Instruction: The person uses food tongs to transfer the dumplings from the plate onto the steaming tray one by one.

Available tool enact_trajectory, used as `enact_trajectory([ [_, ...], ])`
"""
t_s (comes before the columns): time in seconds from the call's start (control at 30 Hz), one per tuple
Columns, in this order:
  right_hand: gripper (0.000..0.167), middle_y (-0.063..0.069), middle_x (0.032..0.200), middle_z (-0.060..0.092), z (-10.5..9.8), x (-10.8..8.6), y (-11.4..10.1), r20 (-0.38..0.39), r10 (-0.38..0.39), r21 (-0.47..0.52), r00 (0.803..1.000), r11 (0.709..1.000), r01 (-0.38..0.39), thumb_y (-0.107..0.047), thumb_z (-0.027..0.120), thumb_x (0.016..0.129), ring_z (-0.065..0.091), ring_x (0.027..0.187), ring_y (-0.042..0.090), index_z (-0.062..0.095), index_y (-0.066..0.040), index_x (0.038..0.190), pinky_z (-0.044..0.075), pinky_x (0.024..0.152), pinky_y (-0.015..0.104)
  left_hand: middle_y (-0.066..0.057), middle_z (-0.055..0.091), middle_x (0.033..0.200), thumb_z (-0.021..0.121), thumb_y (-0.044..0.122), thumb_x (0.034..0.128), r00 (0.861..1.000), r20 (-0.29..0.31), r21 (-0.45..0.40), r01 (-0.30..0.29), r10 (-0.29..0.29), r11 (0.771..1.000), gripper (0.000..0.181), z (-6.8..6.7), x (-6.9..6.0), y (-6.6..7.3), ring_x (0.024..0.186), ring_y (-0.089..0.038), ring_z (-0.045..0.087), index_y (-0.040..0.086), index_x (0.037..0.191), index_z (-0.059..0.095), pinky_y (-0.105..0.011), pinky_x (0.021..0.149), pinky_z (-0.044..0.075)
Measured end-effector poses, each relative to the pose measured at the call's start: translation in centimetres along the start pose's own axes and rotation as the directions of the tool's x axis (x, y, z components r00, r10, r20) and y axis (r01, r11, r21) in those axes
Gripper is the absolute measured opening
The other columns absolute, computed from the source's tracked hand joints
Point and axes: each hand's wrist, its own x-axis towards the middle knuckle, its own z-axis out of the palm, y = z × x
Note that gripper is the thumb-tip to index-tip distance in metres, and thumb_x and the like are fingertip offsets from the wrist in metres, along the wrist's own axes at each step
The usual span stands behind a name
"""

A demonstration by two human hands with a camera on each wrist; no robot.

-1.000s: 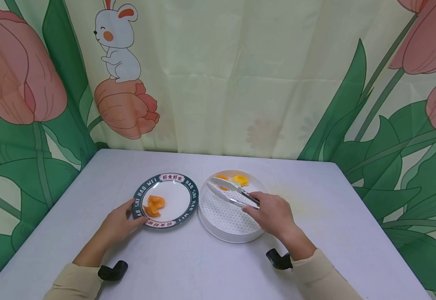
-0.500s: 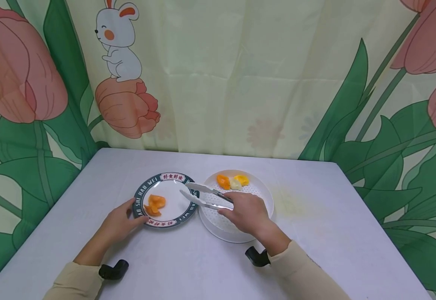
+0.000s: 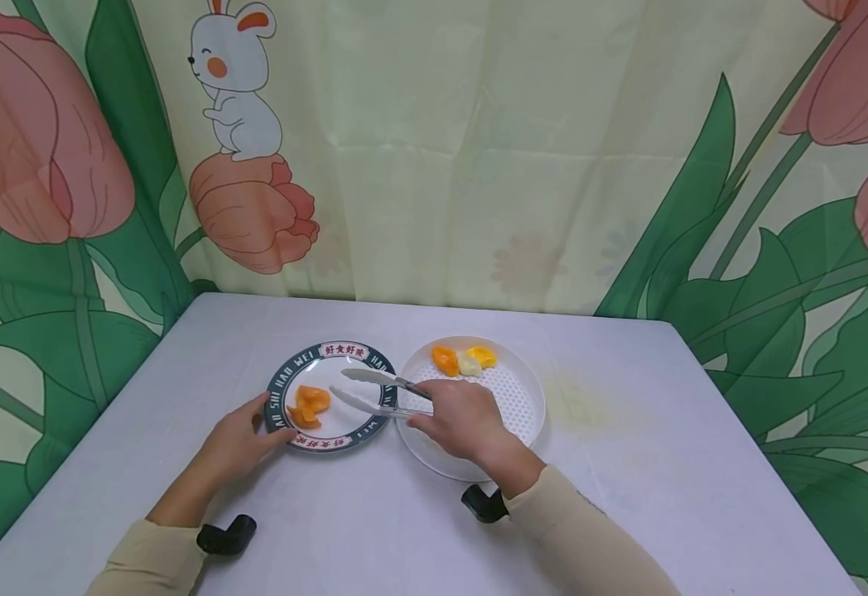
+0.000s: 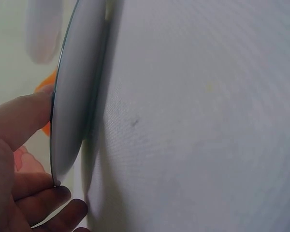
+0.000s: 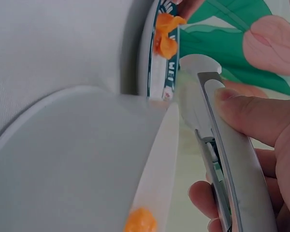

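My left hand (image 3: pixel 236 441) grips the left rim of the round plate (image 3: pixel 352 439) with the dark patterned border; the left wrist view has the thumb (image 4: pixel 26 113) over the edge and fingers beneath. Orange pieces (image 3: pixel 311 403) lie on the plate's left part. Metal tongs (image 5: pixel 239 169) are held in my right hand (image 3: pixel 466 418), thumb on one arm and fingers round the other. Their parted pale tips reach over the plate's right half, near the orange pieces, with nothing between them. Under my right hand stands a round white perforated tray (image 3: pixel 527 406).
At the tray's back lie an orange piece (image 3: pixel 445 361), a pale piece (image 3: pixel 468 364) and a yellow piece (image 3: pixel 483 357). Plate and tray stand side by side on the white tabletop (image 3: pixel 628 430). Behind the table hangs a printed curtain (image 3: pixel 434 165).
My right hand has carried the tongs leftward from above the tray to above the plate, uncovering the pieces at the tray's back. My left hand stays on the plate's rim.
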Motion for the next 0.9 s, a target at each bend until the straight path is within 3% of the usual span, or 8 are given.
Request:
enact_trajectory([
  [0.13, 0.045, 0.002, 0.103, 0.075, 0.3, 0.4, -0.6, 0.016, 0.003, 0.008, 1.0, 1.0, -0.003, -0.042, 0.075, 0.089, 0.055, 0.071, 0.014, 0.071, -0.014, 0.125, 0.046, 0.057, 0.025, -0.037, 0.03, 0.151, 0.074, 0.045, 0.0885, 1.0, -0.002, 0.002, -0.005, 0.005, 1.0, 0.098, 0.0, 0.0, 0.0, 0.14, -0.054, 0.027, -0.011, 0.152, 0.025, -0.062, 0.106, 0.036],
  [0.27, 0.046, 0.001, 0.102, 0.074, 0.6, 0.8, -1.2, 0.043, 0.015, 0.008, 0.999, 1.0, -0.015, -0.042, 0.075, 0.09, 0.055, 0.071, 0.014, 0.071, -0.014, 0.125, 0.047, 0.059, 0.025, -0.037, 0.03, 0.152, 0.074, 0.044, 0.0887, 1.0, 0.001, 0.001, -0.007, 0.007, 1.0, 0.097, 0.0, 0.0, 0.0, 0.14, -0.054, 0.027, -0.011, 0.152, 0.025, -0.062, 0.107, 0.035],
  [0.9, 0.048, -0.006, 0.075, 0.059, 1.7, 2.0, -2.8, 0.084, 0.01, 0.011, 0.996, 1.0, -0.011, -0.042, 0.074, 0.09, 0.052, 0.068, 0.014, 0.069, -0.014, 0.128, 0.042, 0.056, 0.024, -0.037, 0.031, 0.151, 0.073, 0.047, 0.0883, 1.0, 0.004, -0.002, -0.001, 0.001, 1.0, 0.099, 0.0, 0.1, -0.1, 0.14, -0.054, 0.027, -0.01, 0.152, 0.025, -0.063, 0.106, 0.035],
])
